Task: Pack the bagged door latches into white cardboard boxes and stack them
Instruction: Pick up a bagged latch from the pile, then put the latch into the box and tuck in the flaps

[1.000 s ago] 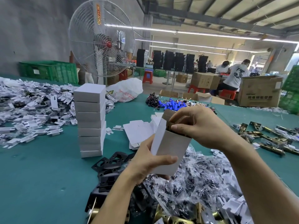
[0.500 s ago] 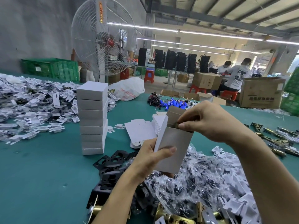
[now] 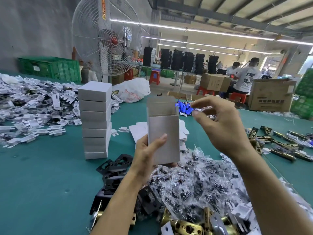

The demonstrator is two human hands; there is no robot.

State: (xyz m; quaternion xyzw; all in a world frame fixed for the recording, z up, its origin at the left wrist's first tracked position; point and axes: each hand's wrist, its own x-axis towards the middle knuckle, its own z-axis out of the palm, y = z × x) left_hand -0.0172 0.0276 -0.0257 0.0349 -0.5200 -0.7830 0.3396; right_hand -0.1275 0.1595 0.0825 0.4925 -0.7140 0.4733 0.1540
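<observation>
— Box (image 3: pixel 163 136) location?
— Held upright above the worktop (image 3: pixel 42 175), over the near heap of bagged latches (image 3: pixel 194 180). White matte cardboard, rectangular, taller than wide. Top end is open, lid flap standing straight up. The inner face is raw brown-grey board. Contents can't be seen from this angle.
— Grips?
— Left grip (image 3: pixel 147 155) wraps the lower part: thumb flat across the front face, fingers behind and under. Right grip (image 3: pixel 221 126) hangs just right of the open mouth, not touching it. Fingers loosely curled, thumb and index tips slightly apart, nothing seen between them. It's motion-blurred, so that's as fine as I can call it.
— Stack?
— Stack of closed boxes (image 3: pixel 95 121) stands left of the held one on the green felt-like surface. Flat white slabs, one column, edges roughly in line.
— Other stock?
— Bags are crinkly clear film with dark parts inside. Black stamped plates (image 3: pixel 116 163) with cut-outs touch the heap's left edge. Brass-coloured latch bodies (image 3: pixel 277 145) lie loose at right. Flat box blanks (image 3: pixel 138 129) sit behind the held box. White tabbed pieces (image 3: pixel 30 112) are strewn far left.
</observation>
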